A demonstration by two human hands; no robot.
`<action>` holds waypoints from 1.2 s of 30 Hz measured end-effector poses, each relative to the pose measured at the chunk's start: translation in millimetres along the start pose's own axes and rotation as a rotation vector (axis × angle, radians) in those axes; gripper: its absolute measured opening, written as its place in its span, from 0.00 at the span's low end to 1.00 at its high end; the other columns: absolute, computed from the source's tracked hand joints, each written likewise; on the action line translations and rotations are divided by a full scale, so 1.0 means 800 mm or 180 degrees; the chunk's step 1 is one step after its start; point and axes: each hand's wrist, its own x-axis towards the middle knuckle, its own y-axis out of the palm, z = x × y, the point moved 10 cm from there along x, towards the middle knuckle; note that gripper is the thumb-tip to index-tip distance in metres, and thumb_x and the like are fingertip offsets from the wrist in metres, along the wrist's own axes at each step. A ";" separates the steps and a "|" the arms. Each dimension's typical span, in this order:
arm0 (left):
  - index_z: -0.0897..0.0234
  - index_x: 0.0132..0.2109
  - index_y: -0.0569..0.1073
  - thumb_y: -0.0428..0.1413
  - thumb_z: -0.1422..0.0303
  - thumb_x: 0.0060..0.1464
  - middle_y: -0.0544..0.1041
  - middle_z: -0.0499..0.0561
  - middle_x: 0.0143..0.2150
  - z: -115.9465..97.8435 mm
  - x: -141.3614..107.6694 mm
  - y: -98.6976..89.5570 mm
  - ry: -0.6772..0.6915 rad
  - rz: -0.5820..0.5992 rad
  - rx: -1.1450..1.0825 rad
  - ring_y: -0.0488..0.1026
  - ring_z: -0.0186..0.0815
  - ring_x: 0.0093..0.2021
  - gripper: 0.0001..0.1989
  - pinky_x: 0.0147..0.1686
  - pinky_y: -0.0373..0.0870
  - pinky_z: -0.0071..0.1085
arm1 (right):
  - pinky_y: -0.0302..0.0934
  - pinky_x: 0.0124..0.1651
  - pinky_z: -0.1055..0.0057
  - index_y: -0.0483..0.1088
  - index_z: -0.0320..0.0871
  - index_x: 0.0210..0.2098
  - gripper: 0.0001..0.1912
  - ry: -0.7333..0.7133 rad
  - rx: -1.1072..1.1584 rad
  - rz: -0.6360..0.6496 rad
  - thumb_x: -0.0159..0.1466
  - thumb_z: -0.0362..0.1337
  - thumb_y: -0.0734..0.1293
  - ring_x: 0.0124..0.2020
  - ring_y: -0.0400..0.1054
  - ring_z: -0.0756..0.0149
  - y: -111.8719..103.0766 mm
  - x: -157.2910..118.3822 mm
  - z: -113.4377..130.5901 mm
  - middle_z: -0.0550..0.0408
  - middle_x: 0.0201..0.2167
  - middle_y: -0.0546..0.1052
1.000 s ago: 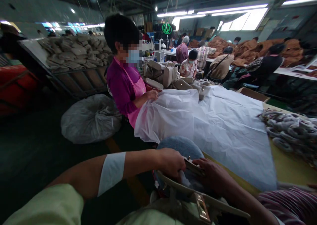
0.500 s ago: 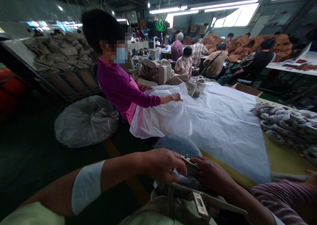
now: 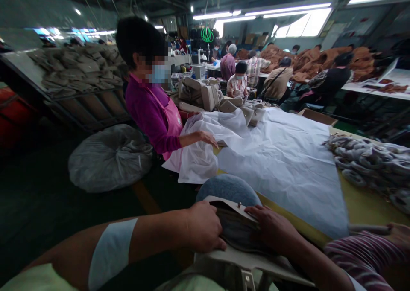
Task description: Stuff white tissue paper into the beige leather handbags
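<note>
A beige bag (image 3: pixel 253 259) lies in front of me with its mouth spread and its dark grey inside showing. My left hand (image 3: pixel 203 227) is closed on the left end of its opening. On the right side of the rim, near a small metal stud, my right hand (image 3: pixel 272 227) grips the edge. A metal clasp piece (image 3: pixel 247 279) sits on the flap nearest me. Just beyond the bag is a round blue-grey cushion (image 3: pixel 227 188).
A person in purple (image 3: pixel 147 112) stands by a table covered with white sheeting (image 3: pixel 288 154). Coiled straps (image 3: pixel 368 158) lie on the right, near a striped sleeve (image 3: pixel 358 257). A wrapped bundle (image 3: pixel 110 158) rests on the floor at left.
My left hand has moved down and left onto the bag's edge, and the opening is now wide. The person in purple has drawn the sheeting's near corner left, uncovering some yellow tabletop.
</note>
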 end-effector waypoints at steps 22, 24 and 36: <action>0.64 0.45 0.82 0.44 0.52 0.68 0.84 0.60 0.39 -0.026 0.027 -0.015 0.0230 0.0295 -0.0824 0.81 0.48 0.41 0.27 0.37 0.73 0.37 | 0.64 0.56 0.55 0.75 0.44 0.53 0.20 -0.0191 -0.0203 0.0078 0.67 0.46 0.65 0.54 0.72 0.48 -0.004 -0.010 0.014 0.44 0.50 0.78; 0.66 0.48 0.81 0.44 0.57 0.69 0.83 0.60 0.43 -0.038 0.033 -0.015 0.0431 0.0503 -0.0831 0.81 0.48 0.45 0.24 0.40 0.74 0.37 | 0.64 0.57 0.56 0.75 0.45 0.54 0.20 -0.0353 -0.0190 0.0112 0.68 0.45 0.62 0.54 0.72 0.50 -0.002 -0.010 0.018 0.44 0.50 0.78; 0.68 0.49 0.78 0.46 0.63 0.68 0.81 0.58 0.43 -0.073 0.094 0.018 0.0809 0.1146 -0.1065 0.80 0.46 0.46 0.19 0.47 0.75 0.37 | 0.60 0.65 0.51 0.69 0.39 0.64 0.30 -0.0601 -0.0021 0.0477 0.62 0.36 0.61 0.59 0.69 0.48 -0.003 -0.011 0.022 0.40 0.58 0.75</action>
